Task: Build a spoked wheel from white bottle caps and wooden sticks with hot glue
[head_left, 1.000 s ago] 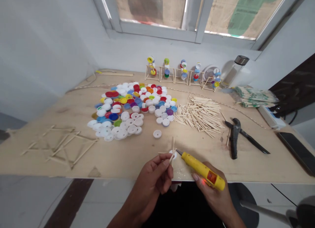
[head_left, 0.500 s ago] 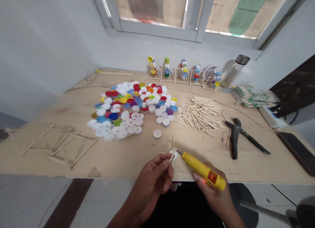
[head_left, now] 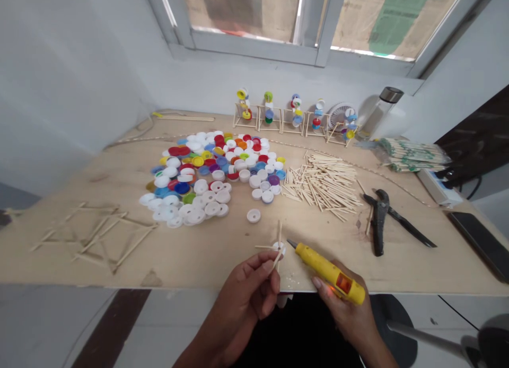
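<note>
1. The left hand (head_left: 252, 283) is drawn into a fine pinch, thumb and forefinger closed on a thin, pale, straight wooden stick (head_left: 277, 257), with the other fingers curled loosely below.
2. That stick slants over a small, round, white plastic disc (head_left: 283, 250) near the front edge of the pale wooden table (head_left: 222, 246). More sticks point away from the disc to the far side, left and near side; whether they are fixed cannot be told.
3. The right hand (head_left: 345, 309) wraps firmly around the rear of a yellow, tube-bodied glue gun (head_left: 322, 267). Its dark, pointed nozzle (head_left: 291, 243) lies just right of the disc, apart from it.
4. The stick should be very light, stiff and easily snapped; a gentle fingertip hold away from the nozzle suits it.
5. The disc looks light and smooth, probably apt to slide if nudged, and best steadied by its rim.
6. The glue gun is likely the heaviest thing held, rigid, with a tip best treated as hot; the rear body is the place to grip.
7. Farther off lie a heap of multicoloured plastic bottle caps (head_left: 210, 203) on the left and a heap of cut wooden sticks (head_left: 322, 185) on the right.
</note>
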### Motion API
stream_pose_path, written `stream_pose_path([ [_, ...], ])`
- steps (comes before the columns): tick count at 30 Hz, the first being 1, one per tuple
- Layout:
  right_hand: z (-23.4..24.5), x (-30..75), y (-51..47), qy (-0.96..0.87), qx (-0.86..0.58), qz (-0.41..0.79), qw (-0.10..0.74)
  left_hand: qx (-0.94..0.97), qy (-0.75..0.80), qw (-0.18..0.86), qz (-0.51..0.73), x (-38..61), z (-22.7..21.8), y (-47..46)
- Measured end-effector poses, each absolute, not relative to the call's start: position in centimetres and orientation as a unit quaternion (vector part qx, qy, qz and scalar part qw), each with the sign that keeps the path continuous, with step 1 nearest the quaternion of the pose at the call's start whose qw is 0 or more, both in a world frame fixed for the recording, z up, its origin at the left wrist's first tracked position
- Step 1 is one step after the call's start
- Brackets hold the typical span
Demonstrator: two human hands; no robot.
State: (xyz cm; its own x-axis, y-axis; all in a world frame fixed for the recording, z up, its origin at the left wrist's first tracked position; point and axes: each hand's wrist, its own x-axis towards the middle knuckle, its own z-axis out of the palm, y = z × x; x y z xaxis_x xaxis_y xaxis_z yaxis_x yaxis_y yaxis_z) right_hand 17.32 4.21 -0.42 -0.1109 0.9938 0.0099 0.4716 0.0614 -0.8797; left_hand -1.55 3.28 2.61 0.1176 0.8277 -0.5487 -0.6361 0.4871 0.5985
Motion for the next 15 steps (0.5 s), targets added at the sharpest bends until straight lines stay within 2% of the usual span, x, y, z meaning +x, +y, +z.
stream_pose_path([
  [6, 0.2, 20.3, 5.3, -0.643, -0.584, 0.343, 0.358, 0.118, 0.455, 0.734, 0.491, -1.9, 1.9, 3.3],
  [11, 0.7, 25.2, 6.2, -0.689, -0.613, 0.165, 0.349, 0.136, 0.474, 0.725, 0.481, -2.0, 1.2, 3.1],
  [15, 0.6, 29.3, 7.2, -0.734, -0.606, 0.020, 0.306, 0.144, 0.483, 0.725, 0.469, -1.8, 1.3, 3.0],
])
